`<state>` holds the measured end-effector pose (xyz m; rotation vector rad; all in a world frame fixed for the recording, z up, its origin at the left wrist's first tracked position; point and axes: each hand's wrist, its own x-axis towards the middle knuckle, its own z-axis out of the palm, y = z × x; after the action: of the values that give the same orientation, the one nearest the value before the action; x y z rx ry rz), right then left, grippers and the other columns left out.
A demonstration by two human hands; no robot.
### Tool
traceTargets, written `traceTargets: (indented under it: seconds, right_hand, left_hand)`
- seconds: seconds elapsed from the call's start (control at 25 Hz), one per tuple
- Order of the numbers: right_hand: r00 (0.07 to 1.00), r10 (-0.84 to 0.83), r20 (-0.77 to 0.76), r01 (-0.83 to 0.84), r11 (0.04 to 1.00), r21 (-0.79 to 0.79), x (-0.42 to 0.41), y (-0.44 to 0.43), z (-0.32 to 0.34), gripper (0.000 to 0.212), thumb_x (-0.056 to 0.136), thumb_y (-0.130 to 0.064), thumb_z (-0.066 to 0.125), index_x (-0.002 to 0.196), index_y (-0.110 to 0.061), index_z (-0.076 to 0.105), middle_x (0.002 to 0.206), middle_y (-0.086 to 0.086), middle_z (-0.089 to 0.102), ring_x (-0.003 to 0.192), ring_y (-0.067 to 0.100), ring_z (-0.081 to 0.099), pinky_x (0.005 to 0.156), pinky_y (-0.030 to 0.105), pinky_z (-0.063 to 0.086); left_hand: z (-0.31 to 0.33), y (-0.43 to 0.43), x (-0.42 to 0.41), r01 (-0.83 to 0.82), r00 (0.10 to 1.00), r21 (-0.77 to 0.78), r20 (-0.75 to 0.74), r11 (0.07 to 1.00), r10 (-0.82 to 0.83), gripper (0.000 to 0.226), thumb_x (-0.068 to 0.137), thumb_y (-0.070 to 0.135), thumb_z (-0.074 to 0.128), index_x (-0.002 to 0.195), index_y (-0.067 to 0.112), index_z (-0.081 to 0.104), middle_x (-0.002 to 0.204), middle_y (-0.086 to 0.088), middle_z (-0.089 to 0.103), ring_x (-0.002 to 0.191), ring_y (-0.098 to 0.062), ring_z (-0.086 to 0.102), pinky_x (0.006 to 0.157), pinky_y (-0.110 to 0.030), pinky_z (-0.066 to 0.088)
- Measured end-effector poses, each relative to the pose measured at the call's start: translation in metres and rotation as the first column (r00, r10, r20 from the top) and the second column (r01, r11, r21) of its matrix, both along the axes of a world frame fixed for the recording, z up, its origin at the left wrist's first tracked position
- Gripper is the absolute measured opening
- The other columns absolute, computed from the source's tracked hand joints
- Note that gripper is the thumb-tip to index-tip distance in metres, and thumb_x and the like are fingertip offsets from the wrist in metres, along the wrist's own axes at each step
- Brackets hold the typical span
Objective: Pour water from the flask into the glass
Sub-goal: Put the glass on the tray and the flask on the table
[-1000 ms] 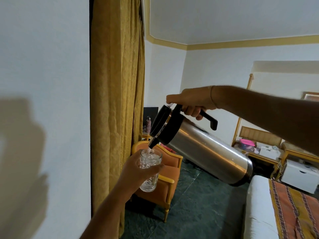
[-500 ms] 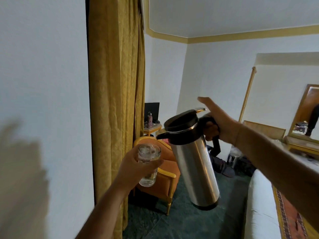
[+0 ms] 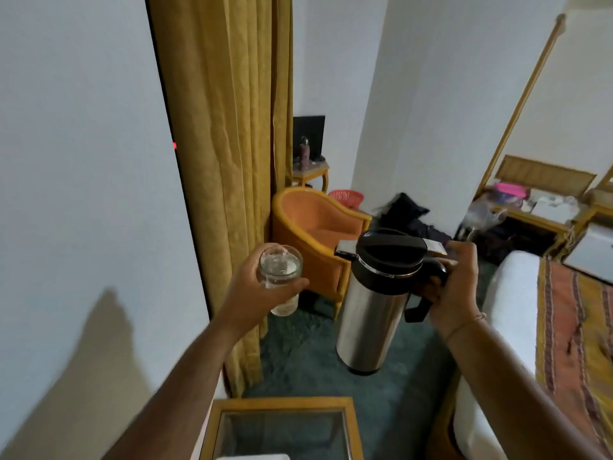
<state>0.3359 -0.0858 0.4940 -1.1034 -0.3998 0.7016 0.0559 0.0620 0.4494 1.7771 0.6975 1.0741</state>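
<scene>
A steel flask (image 3: 371,313) with a black lid and black handle hangs upright in the air, its spout pointing left. My right hand (image 3: 454,287) grips its handle from the right. To its left, my left hand (image 3: 258,293) is wrapped around a clear glass (image 3: 280,270) that holds water near its brim. The glass is upright and a short gap separates it from the flask's spout. Both are held above the dark green floor.
A glass-topped wooden side table (image 3: 282,426) stands below, near the bottom edge. An orange armchair (image 3: 318,234) sits behind the glass, a gold curtain (image 3: 225,144) hangs at left, and a bed (image 3: 547,343) lies at right. Bags and a cluttered shelf are at the back.
The flask went from tilted and pouring into the glass to upright and lower. The glass has drawn apart from the spout. The view has tipped downward, showing the side table.
</scene>
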Motion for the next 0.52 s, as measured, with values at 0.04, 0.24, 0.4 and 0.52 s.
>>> traceTargets:
  seconds: [0.04,0.24,0.4,0.52]
  right_hand:
    - [0.999,-0.032,-0.021,0.031,0.999,-0.031,0.003,0.0,-0.025,0.054,0.085,-0.051,0.046,0.041,-0.022,0.057,0.039,-0.009,0.04,0.032,0.008,0.03,0.033,0.016,0.027]
    - [0.982,-0.138,-0.126,0.107,0.967,-0.231,0.003,-0.008,-0.166,0.043,0.078,-0.048,0.046,0.042,-0.025,0.05,0.041,-0.011,0.04,0.034,0.007,0.036,0.035,0.015,0.031]
    - [0.955,-0.223,-0.195,0.14,0.92,-0.365,-0.013,-0.013,-0.282,0.042,0.08,-0.045,0.047,0.041,-0.028,0.047,0.042,-0.012,0.041,0.036,0.005,0.035,0.036,0.015,0.031]
    - [0.944,-0.204,-0.259,0.089,0.914,-0.395,-0.026,-0.012,-0.375,0.04,0.081,-0.038,0.045,0.042,-0.028,0.043,0.041,-0.01,0.038,0.037,0.008,0.03,0.037,0.021,0.029]
  left_hand:
    - [-0.018,-0.002,-0.003,-0.018,1.0,-0.031,-0.021,0.999,0.017,0.063,0.069,0.053,0.099,0.122,0.048,0.067,0.119,0.027,0.077,0.112,0.007,0.072,0.079,-0.008,0.059]
    - [-0.131,-0.012,-0.011,-0.12,0.985,-0.16,-0.143,0.98,0.097,0.072,0.057,0.091,0.079,0.121,0.079,0.048,0.118,0.058,0.058,0.115,0.029,0.056,0.074,0.007,0.047]
    - [-0.229,-0.019,-0.018,-0.191,0.964,-0.215,-0.225,0.958,0.142,0.074,0.066,0.084,0.081,0.129,0.065,0.046,0.122,0.049,0.059,0.117,0.013,0.063,0.079,0.001,0.054]
    - [-0.317,-0.028,-0.028,-0.258,0.929,-0.238,-0.328,0.936,0.173,0.077,0.067,0.063,0.093,0.126,0.06,0.044,0.12,0.049,0.057,0.117,0.016,0.061,0.081,0.001,0.054]
